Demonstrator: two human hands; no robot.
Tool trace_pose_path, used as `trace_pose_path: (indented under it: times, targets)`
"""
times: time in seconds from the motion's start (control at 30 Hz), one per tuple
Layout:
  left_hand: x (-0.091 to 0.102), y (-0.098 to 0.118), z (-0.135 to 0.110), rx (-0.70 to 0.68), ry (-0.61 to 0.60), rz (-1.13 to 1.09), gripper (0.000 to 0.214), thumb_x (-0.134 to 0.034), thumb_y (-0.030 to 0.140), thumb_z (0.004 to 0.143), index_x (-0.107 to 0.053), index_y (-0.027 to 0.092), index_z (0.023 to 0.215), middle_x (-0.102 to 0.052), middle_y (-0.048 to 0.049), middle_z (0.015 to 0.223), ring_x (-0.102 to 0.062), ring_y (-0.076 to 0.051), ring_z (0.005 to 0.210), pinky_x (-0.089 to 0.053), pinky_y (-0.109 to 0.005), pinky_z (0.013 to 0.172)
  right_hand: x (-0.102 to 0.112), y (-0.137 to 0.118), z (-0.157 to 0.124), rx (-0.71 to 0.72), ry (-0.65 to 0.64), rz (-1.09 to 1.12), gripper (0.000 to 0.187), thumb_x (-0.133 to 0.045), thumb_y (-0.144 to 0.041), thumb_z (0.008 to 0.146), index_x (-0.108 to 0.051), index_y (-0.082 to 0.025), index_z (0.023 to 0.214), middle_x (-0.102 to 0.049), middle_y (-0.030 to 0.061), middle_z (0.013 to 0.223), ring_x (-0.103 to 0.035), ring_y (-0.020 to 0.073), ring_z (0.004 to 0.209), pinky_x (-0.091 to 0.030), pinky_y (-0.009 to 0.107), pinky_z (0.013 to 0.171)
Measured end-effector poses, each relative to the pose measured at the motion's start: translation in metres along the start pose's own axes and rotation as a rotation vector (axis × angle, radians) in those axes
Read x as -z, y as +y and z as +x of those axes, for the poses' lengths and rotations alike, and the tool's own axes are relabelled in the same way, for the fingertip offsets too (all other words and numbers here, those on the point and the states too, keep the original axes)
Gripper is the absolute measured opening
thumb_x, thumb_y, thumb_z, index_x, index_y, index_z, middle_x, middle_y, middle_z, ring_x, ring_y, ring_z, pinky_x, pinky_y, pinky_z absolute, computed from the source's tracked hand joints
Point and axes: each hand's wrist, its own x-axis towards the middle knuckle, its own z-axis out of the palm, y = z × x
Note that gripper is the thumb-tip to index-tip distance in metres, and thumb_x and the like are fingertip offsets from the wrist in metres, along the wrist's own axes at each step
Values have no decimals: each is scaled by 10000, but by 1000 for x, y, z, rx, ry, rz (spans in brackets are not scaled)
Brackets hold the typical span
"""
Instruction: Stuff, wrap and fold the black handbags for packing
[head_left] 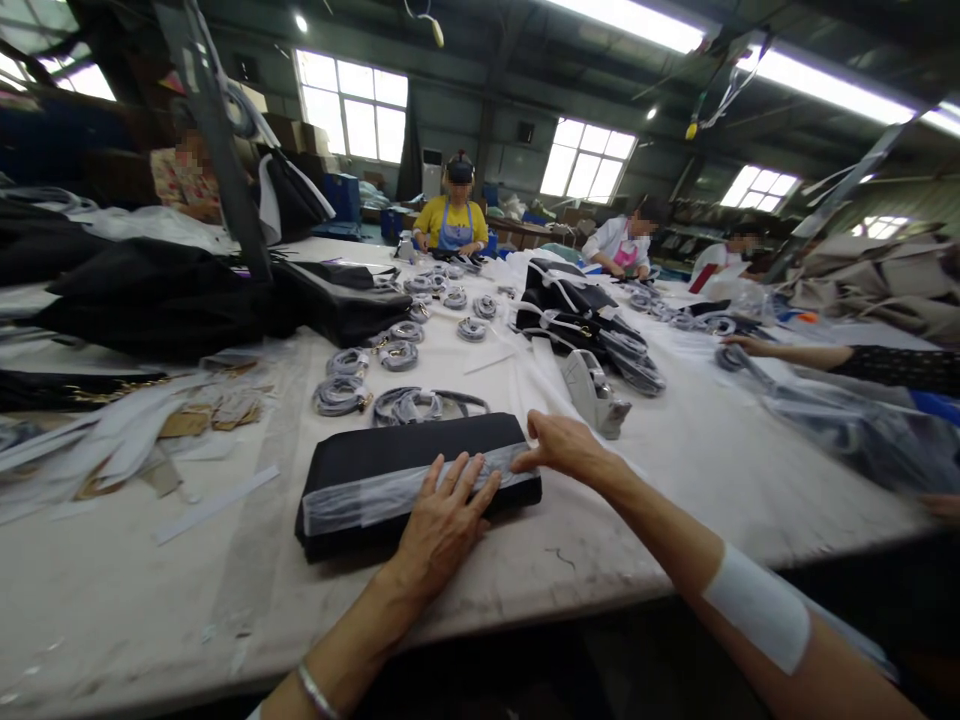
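A flat black bag (pixel 390 455) lies on the white table (pixel 675 480) in front of me, with a band of clear plastic film (pixel 360 500) across its near side. My left hand (pixel 442 520) rests flat on the bag and film, fingers stretched out. My right hand (pixel 562 445) is at the bag's right end, fingers curled and pinching the end of the film. A white patch is stuck on my right forearm, a bracelet on my left wrist.
Coiled grey straps (pixel 341 395) lie beyond the bag, with several more further back. A tape dispenser (pixel 592 390) stands right of the bag. Black bags (pixel 157 300) pile at left, paper scraps (pixel 112 440) nearby. Other people work at the far end and right side.
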Motion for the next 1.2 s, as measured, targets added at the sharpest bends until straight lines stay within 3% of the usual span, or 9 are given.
trace_pose_path:
  times: [0.17, 0.27, 0.4, 0.5, 0.6, 0.73, 0.93, 1.07, 1.2]
  targets:
    - [1, 0, 0, 5, 18, -12, 626, -633, 460, 844, -410, 315, 1411, -457, -68, 1464, -428, -278, 1333, -320, -527, 1105, -8, 52, -1, -80, 34, 210, 357, -802, -456, 556, -652, -191, 742, -653, 0, 628, -582, 162, 570, -398, 247, 521]
    - [0, -1, 0, 4, 30, -8, 639, -638, 483, 834, -413, 318, 1409, -460, -67, 1462, -430, -277, 1332, -325, -520, 1103, -15, 72, -14, -129, 168, 332, 316, -729, -472, 621, -639, -173, 669, -634, 10, 565, -575, 166, 526, -420, 266, 509]
    - [-1, -2, -1, 1, 28, -4, 665, -645, 488, 827, -394, 326, 1421, -453, -60, 1469, -423, -271, 1336, -322, -516, 1107, -43, 55, -38, -101, 350, 515, 389, -560, -530, 782, -685, -163, 816, -710, 67, 749, -656, 212, 722, -504, 307, 673]
    - [-2, -1, -1, 12, 28, 0, 671, -655, 480, 822, -394, 331, 1422, -447, -59, 1473, -422, -275, 1337, -318, -523, 1109, -71, 25, -51, -40, 496, 600, 391, -575, -483, 806, -690, -174, 1016, -728, 93, 987, -667, 238, 889, -512, 343, 814]
    - [-1, -1, 0, 13, 31, 9, 679, -670, 473, 811, -399, 335, 1418, -449, -54, 1472, -425, -278, 1335, -321, -527, 1106, -82, 12, -55, -20, 608, 619, 371, -578, -449, 815, -688, -183, 1049, -723, 99, 1036, -666, 255, 919, -508, 377, 854]
    - [-2, -1, -1, 5, 48, 17, 670, -662, 473, 818, -399, 338, 1420, -455, -46, 1469, -431, -277, 1331, -322, -520, 1107, -71, 20, -55, 2, 485, 571, 318, -557, -434, 845, -698, -211, 1023, -738, 77, 981, -676, 260, 912, -517, 381, 829]
    - [-5, -3, -1, -20, 96, 78, 592, -618, 394, 862, -417, 331, 1415, -475, -45, 1453, -452, -277, 1316, -317, -503, 1105, -63, 17, -54, 253, 577, 357, 240, -531, -346, 877, -724, -228, 959, -723, 69, 994, -647, 238, 972, -470, 357, 907]
    - [-7, -6, -1, -46, 143, 117, 563, -597, 347, 865, -437, 332, 1404, -489, -36, 1443, -482, -268, 1290, -327, -474, 1099, -31, 54, -37, -37, 620, 506, 318, -546, -477, 845, -708, -207, 800, -718, 36, 767, -660, 209, 759, -493, 285, 731]
    - [-11, -9, -3, -81, 177, 187, 611, -574, 254, 838, -412, 320, 1423, -475, -38, 1454, -486, -269, 1285, -348, -468, 1079, 20, 119, -10, -245, 833, 442, 421, -482, -505, 830, -670, -159, 980, -709, 106, 947, -624, 257, 893, -445, 344, 822]
